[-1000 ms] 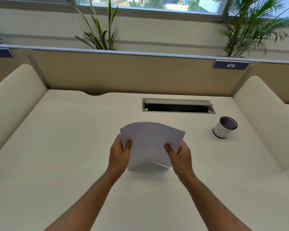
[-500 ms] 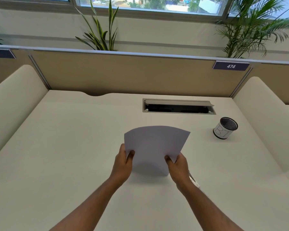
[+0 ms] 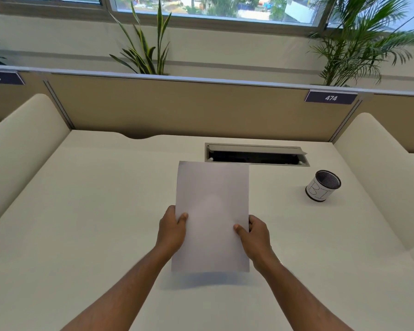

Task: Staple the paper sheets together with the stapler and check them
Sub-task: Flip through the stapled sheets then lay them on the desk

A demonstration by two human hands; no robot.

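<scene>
While my left hand [image 3: 172, 231] and right hand [image 3: 255, 236] each close a grip on a side edge of the paper sheets [image 3: 212, 211], held flat above the surface [image 3: 93, 211], inspection seems underway; no stapler visible

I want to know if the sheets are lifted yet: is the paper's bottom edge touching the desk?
Apart. The head view shows the paper sheets held up by the left hand and right hand, their shadow cast separately on the desk below the bottom edge.
</scene>
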